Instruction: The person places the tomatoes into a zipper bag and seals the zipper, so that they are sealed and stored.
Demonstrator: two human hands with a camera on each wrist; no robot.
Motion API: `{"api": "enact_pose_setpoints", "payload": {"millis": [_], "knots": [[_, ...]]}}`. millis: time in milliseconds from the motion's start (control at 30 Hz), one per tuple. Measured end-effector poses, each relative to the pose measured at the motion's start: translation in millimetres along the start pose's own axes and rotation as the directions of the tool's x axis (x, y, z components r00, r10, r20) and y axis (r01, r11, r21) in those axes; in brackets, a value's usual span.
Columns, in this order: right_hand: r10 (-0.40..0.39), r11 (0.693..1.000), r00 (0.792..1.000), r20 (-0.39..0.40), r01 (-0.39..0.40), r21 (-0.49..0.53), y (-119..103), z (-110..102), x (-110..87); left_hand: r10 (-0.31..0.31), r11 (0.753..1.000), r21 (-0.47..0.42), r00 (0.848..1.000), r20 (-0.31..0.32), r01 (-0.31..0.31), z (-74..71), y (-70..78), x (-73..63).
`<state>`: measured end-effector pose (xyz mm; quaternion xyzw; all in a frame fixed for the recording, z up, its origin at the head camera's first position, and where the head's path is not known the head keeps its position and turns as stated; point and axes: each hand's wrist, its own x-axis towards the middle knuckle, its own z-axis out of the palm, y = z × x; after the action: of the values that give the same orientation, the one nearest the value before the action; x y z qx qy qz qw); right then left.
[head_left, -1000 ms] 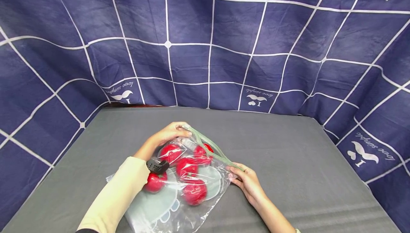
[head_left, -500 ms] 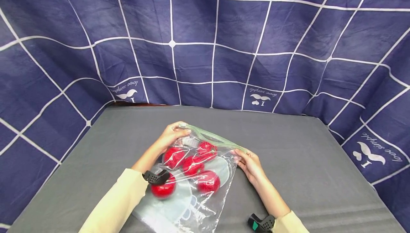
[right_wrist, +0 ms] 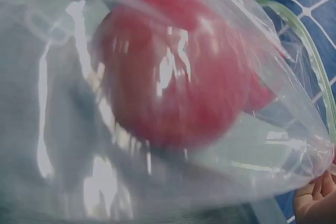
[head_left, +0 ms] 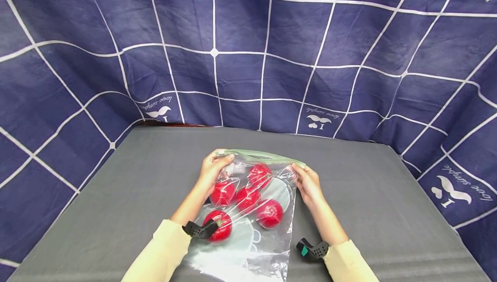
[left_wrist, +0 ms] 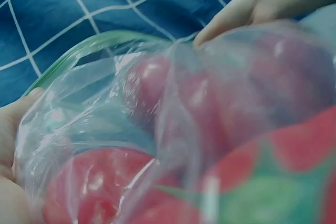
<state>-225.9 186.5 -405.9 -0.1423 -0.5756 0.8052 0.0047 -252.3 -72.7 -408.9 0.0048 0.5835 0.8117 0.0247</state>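
A clear plastic zip bag (head_left: 268, 252) with a pale green zip strip (head_left: 272, 157) holds several red tomatoes (head_left: 269, 214). At the bag's upper left corner, beside a small white slider (head_left: 221, 151), my left hand (head_left: 209, 172) pinches the edge between thumb and fingers. My right hand (head_left: 309, 183) grips the upper right corner. Between the hands the two edges of the strip stand slightly apart. One tomato (head_left: 220, 227) with a green calyx lies beside my left wrist. In the right wrist view a single large tomato (right_wrist: 173, 72) shows through the film.
The bag lies on a grey cloth-covered table (head_left: 380, 213). Behind it and at both sides hangs a dark blue curtain (head_left: 240, 75) with white grid lines. Black bands (head_left: 313, 249) sit on both wrists.
My right hand has moved up and away from me, lifting the bag's right corner. The zip strip now runs nearly level, and the bag with its tomatoes has shifted right in view.
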Motion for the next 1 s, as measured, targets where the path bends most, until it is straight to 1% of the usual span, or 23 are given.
{"api": "enact_pose_setpoints", "payload": {"millis": [133, 267, 333, 433, 500, 600, 700, 800, 867, 900, 967, 1000], "knots": [[-0.053, 0.998, 0.998, -0.045, 0.052, -0.022, -6.6, 1.0, 11.5, -0.004, 0.992, -0.123, 0.999, -0.052, -0.002, 16.3, -7.5, -13.1], [-0.123, 0.99, 0.989, -0.08, 0.117, -0.074, -11.9, 3.3, 25.4, -0.033, 0.975, -0.221, 0.997, -0.066, 0.018, 33.6, -15.4, -29.7], [-0.142, 0.986, 0.987, -0.079, 0.134, -0.102, -13.6, 3.9, 30.8, -0.048, 0.971, -0.235, 0.998, -0.05, 0.035, 40.7, -17.4, -35.4], [-0.144, 0.984, 0.986, -0.084, 0.134, -0.122, -14.0, 3.6, 35.8, -0.059, 0.972, -0.231, 0.998, -0.039, 0.048, 46.5, -17.6, -37.7], [-0.138, 0.983, 0.986, -0.089, 0.126, -0.135, -13.2, 2.2, 36.8, -0.065, 0.974, -0.223, 0.997, -0.051, 0.053, 45.4, -16.6, -35.3], [-0.135, 0.981, 0.988, -0.081, 0.121, -0.149, -11.3, -0.8, 36.2, -0.077, 0.979, -0.192, 0.994, -0.076, 0.061, 37.4, -14.1, -27.8], [-0.134, 0.979, 0.989, -0.055, 0.124, -0.163, -10.0, -4.9, 34.2, -0.072, 0.987, -0.148, 0.996, -0.058, 0.062, 26.5, -13.1, -17.7], [-0.149, 0.971, 0.987, -0.051, 0.137, -0.194, -9.7, -9.5, 32.2, -0.026, 0.997, -0.07, 0.999, -0.031, 0.023, 15.8, -17.5, -5.2], [-0.167, 0.958, 0.985, -0.046, 0.152, -0.243, -10.7, -13.0, 30.8, 0.023, 1.0, -0.003, 1.0, -0.014, -0.023, 6.9, -25.3, 5.9], [-0.178, 0.95, 0.983, -0.043, 0.16, -0.267, -11.4, -14.9, 30.2, 0.04, 0.999, 0.028, 0.999, -0.016, -0.039, 3.2, -29.2, 11.4], [-0.19, 0.939, 0.981, -0.04, 0.169, -0.299, -12.9, -18.3, 29.1, 0.067, 0.996, 0.063, 0.998, -0.02, -0.066, -3.4, -36.6, 21.3], [-0.191, 0.937, 0.981, -0.034, 0.172, -0.304, -13.5, -19.8, 28.6, 0.072, 0.995, 0.065, 0.997, -0.013, -0.071, -6.8, -40.8, 26.6]]}}
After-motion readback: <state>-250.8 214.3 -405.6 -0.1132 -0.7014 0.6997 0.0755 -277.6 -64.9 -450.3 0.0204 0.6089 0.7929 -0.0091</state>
